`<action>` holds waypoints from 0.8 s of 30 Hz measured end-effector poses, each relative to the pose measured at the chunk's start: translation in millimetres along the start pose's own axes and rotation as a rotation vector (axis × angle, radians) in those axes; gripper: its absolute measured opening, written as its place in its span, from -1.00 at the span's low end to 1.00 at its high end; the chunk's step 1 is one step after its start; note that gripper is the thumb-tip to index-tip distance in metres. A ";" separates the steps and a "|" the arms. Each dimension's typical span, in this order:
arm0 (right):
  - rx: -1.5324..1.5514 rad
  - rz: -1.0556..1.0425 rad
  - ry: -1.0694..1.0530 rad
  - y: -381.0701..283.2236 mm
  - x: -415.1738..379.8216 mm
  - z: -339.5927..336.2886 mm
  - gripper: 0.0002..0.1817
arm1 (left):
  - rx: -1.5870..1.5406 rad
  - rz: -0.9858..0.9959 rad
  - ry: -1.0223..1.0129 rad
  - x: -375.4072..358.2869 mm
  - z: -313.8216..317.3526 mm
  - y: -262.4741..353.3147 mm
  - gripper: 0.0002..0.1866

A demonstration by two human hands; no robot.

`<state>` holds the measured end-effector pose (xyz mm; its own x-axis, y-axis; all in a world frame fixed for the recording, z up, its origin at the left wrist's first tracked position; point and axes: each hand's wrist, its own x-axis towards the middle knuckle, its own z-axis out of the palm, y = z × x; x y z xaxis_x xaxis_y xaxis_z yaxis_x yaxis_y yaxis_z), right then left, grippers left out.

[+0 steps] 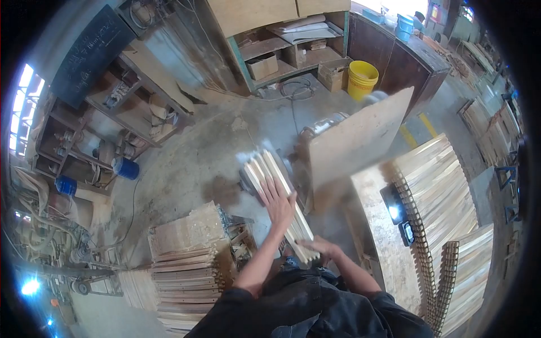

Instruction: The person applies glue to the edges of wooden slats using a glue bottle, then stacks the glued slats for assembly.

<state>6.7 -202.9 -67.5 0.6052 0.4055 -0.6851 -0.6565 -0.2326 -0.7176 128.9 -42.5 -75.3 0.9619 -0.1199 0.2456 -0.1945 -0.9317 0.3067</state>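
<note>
A small bundle of pale wooden strips (300, 226) lies side by side in front of my body, slanting away to the upper left. My left hand (277, 204) rests flat on top of the strips with its fingers stretched out. At the near end, my right hand (322, 247) grips the bundle from the right side; part of its fingers is hidden. The far ends of the strips lie over a blurred grey round machine part (248, 179), mostly covered by the wood.
Left of me is a stack of wooden strips (186, 281). On the right, a table (389, 248) bears many notched strips (437, 186) and a lit black lamp (393, 209). A plywood panel (360, 141) stands upright ahead, near a yellow bucket (362, 79) and shelves.
</note>
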 end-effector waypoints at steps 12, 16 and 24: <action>0.019 -0.034 -0.027 -12.6 38.3 -3.6 0.00 | 0.050 0.017 0.021 51.2 -13.3 -20.4 -0.06; 0.007 0.028 0.041 -12.2 -23.5 8.4 -0.04 | 0.012 0.009 0.025 6.6 -13.3 0.7 -0.05; 0.282 0.071 -0.093 17.6 -38.8 11.4 -0.09 | 0.039 0.036 -0.019 -14.3 -30.7 20.5 0.00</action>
<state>-33.5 -212.6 -52.1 0.5176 0.4795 -0.7086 -0.8029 -0.0140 -0.5960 105.2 -49.3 -44.3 0.9579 -0.1597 0.2387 -0.2218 -0.9394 0.2616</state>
